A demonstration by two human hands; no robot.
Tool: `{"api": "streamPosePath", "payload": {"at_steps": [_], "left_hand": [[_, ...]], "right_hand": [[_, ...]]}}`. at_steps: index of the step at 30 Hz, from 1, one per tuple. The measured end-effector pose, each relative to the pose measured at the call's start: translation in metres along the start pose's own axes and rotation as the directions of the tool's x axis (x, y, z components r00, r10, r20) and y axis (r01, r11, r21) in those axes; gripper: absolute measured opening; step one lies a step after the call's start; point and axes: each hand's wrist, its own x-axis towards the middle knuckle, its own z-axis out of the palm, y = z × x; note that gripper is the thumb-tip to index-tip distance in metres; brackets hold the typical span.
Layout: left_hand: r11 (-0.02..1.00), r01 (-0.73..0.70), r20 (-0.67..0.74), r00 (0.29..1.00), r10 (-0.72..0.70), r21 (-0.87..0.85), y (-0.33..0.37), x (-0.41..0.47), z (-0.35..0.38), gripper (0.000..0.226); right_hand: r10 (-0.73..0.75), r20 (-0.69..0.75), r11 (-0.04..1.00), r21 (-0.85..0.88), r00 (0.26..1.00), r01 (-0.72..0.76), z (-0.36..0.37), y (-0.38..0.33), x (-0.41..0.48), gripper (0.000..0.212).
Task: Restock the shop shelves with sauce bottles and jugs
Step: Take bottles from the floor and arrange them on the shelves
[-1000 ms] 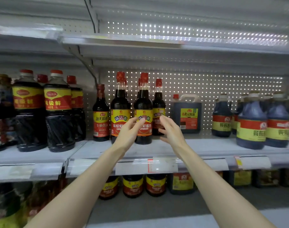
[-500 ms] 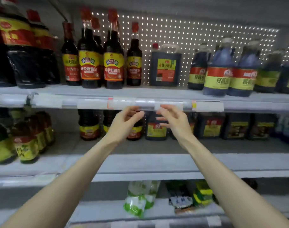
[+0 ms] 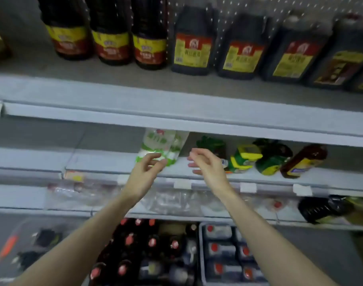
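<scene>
My left hand and my right hand hang in the air in front of the lower shelves, fingers loosely curled, holding nothing. Below them, between my forearms, stand several dark sauce bottles with red caps. To their right a grey crate holds several dark jugs with red caps. On the upper shelf stand dark bottles with yellow and red labels and dark square jugs.
A white and green pouch lies on the middle shelf behind my left hand. Green and yellow packs and a tipped brown bottle lie to the right. Clear plastic packs fill the shelf under it. A shelf edge juts out above.
The view has swung down from the upper shelves to the lower shelves and the stock on the floor. Both hands have stayed empty and came down with it.
</scene>
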Motion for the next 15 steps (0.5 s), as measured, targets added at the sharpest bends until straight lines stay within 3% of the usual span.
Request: {"api": "streamPosePath", "payload": {"at_steps": [3, 8, 12, 15], "left_hand": [[0.994, 0.112, 0.018, 0.994, -0.111, -0.021, -0.074, 0.004, 0.015, 0.067], [0.959, 0.284, 0.031, 0.958, -0.284, -0.017, -0.188, 0.011, 0.028, 0.051], [0.922, 0.388, 0.005, 0.922, -0.388, -0.014, -0.28, 0.02, 0.038, 0.01], [0.908, 0.42, -0.017, 0.907, -0.42, -0.01, -0.338, 0.028, 0.045, 0.015]], "right_hand": [[0.107, -0.022, 0.994, 0.021, 0.994, -0.107, 0.005, 0.076, 0.006, 0.005], [0.241, -0.048, 0.97, -0.008, 0.969, -0.241, 0.016, 0.201, 0.011, 0.005], [0.349, -0.099, 0.937, 0.023, 0.932, -0.348, 0.025, 0.295, 0.012, 0.002], [0.414, -0.113, 0.909, 0.006, 0.903, -0.416, 0.036, 0.364, 0.012, 0.002]]}}
